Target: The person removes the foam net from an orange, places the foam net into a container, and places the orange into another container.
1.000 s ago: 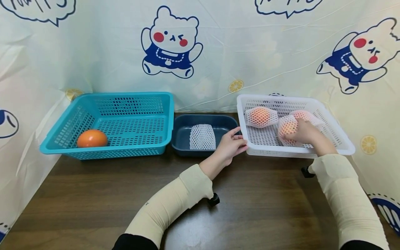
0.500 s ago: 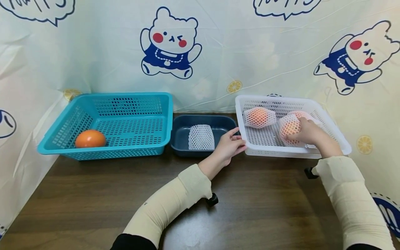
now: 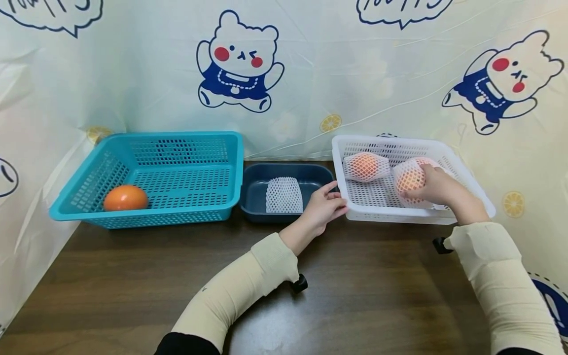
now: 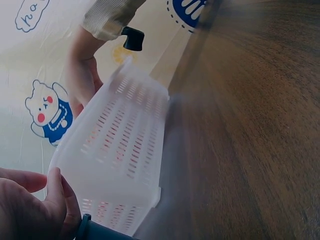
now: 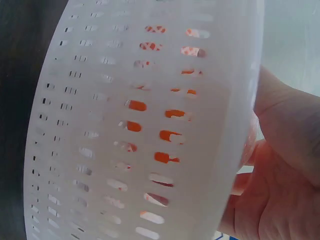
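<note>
In the head view my right hand [image 3: 437,187] reaches into the white basket [image 3: 481,197] and grips an orange fruit in a white foam net [image 3: 408,182]. A pinkish netted fruit [image 3: 423,161] shows partly behind it, overlapped by the hand. Further left in the same basket lies another netted orange fruit [image 3: 366,166]. My left hand [image 3: 321,209] holds the basket's front left corner at the rim, also seen in the left wrist view. In the right wrist view the basket wall [image 5: 115,125] hides most of the gripped fruit, with orange showing through its slots.
A blue-green basket [image 3: 177,214] stands at left with one bare orange fruit [image 3: 126,197] inside. Between the baskets, a dark blue tray [image 3: 253,197] holds an empty white foam net [image 3: 284,195]. A printed curtain [image 3: 155,74] hangs behind the wooden table [image 3: 355,286].
My right hand and the netted fruit in it have shifted slightly right within the basket. The left hand keeps its place at the corner. The whole head view has drifted slightly.
</note>
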Available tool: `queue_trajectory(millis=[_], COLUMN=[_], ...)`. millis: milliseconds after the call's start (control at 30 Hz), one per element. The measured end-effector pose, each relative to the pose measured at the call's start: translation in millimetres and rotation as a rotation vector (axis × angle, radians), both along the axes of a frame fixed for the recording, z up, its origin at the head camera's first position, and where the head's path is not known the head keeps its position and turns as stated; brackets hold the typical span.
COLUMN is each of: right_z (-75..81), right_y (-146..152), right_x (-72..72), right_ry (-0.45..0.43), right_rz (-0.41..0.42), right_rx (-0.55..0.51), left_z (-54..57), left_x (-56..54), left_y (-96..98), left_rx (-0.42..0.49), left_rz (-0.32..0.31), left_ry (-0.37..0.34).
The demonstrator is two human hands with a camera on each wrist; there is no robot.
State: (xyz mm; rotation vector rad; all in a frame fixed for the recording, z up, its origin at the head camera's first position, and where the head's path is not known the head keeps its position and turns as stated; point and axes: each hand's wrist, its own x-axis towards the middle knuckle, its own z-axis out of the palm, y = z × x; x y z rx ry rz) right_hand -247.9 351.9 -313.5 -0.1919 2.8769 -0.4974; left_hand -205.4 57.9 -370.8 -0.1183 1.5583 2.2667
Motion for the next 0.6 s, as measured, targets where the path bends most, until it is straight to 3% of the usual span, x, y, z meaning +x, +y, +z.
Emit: queue_trajectory(millis=[600], right_z=[25.5], right_y=[-22], right_x=[13.2], right_ry=[0.069], right_rz=[0.040], right_rx=[-0.015], left_z=[-1.4], left_x=[-1.5], left_y=[-2.1], left_rx=[0.005], left_rz=[-0.012], left_ry=[0.003])
